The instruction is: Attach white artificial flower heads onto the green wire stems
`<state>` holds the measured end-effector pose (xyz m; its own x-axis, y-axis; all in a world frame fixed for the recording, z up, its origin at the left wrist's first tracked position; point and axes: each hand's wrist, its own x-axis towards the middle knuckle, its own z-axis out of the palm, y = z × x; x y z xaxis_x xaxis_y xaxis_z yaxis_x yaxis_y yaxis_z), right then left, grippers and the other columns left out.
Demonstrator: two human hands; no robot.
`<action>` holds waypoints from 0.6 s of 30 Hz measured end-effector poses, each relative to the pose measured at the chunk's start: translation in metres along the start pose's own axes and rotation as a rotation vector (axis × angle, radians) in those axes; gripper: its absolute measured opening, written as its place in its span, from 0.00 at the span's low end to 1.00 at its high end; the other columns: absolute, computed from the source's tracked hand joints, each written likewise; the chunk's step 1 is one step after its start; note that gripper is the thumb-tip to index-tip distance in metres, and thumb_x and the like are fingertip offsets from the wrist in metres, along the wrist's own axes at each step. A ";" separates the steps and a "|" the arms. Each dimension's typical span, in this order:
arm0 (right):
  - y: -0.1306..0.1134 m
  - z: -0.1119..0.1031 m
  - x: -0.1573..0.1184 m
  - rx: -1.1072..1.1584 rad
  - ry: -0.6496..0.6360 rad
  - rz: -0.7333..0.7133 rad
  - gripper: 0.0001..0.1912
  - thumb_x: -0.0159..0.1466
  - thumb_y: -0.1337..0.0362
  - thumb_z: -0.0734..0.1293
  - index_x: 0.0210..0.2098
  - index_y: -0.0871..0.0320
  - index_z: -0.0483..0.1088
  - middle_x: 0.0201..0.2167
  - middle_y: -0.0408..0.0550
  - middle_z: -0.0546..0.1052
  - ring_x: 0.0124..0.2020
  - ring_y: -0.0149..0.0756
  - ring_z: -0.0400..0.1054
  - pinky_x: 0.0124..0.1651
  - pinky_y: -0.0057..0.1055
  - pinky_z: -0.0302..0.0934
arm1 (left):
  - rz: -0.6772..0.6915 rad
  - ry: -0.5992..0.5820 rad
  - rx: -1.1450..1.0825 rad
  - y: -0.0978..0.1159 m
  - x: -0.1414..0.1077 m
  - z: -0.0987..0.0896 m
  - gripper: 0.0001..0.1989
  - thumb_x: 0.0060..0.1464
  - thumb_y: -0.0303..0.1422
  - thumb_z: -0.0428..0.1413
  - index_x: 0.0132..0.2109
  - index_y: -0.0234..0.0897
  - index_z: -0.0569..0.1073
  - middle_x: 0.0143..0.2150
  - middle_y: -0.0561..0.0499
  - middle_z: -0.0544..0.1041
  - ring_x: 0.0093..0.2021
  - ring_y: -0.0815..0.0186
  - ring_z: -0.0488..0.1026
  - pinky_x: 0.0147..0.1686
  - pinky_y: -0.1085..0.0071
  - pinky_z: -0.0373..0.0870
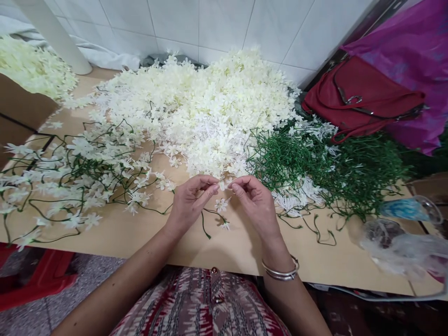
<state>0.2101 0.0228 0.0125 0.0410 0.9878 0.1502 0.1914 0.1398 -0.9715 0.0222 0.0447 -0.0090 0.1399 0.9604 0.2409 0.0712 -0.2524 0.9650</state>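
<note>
We can read no text, label, brand, number or sign on anything in the head camera's view.

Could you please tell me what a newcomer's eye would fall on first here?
Probably the great heap of cream-white flowers at the back, against the tiled wall. Next, the red bag at upper right, beyond tangled green stems. At centre, the left hand and right hand pinch a small pale flower.

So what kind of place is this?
Probably a small workroom for artificial flowers: there's a big heap of pale blossoms, a tangle of green stems, and stemmed white flowers on the left.
</note>
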 end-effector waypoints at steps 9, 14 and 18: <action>-0.007 -0.015 -0.010 -0.667 -0.283 -0.118 0.09 0.68 0.75 0.67 0.36 0.56 0.75 0.40 0.51 0.76 0.43 0.44 0.72 0.47 0.40 0.65 | -0.114 0.107 -0.149 -0.002 0.004 0.002 0.08 0.62 0.37 0.65 0.43 0.38 0.79 0.41 0.50 0.82 0.41 0.65 0.82 0.45 0.70 0.78; -0.006 -0.016 -0.007 -0.587 -0.054 -0.066 0.07 0.69 0.72 0.66 0.39 0.56 0.75 0.38 0.49 0.78 0.39 0.42 0.72 0.43 0.38 0.64 | -0.156 0.138 -0.219 0.004 0.006 0.002 0.11 0.60 0.40 0.66 0.37 0.37 0.78 0.38 0.51 0.81 0.38 0.66 0.82 0.43 0.70 0.79; -0.016 -0.008 -0.009 -0.155 0.086 -0.013 0.04 0.71 0.64 0.68 0.43 0.54 0.76 0.36 0.45 0.80 0.38 0.37 0.75 0.46 0.36 0.68 | -0.153 0.138 -0.216 0.008 0.008 0.001 0.13 0.57 0.42 0.67 0.35 0.37 0.77 0.35 0.50 0.81 0.37 0.64 0.81 0.41 0.68 0.78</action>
<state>0.2147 0.0115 0.0281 0.1202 0.9755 0.1844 0.3409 0.1339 -0.9305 0.0251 0.0501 0.0003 0.0070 0.9961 0.0880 -0.1329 -0.0863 0.9874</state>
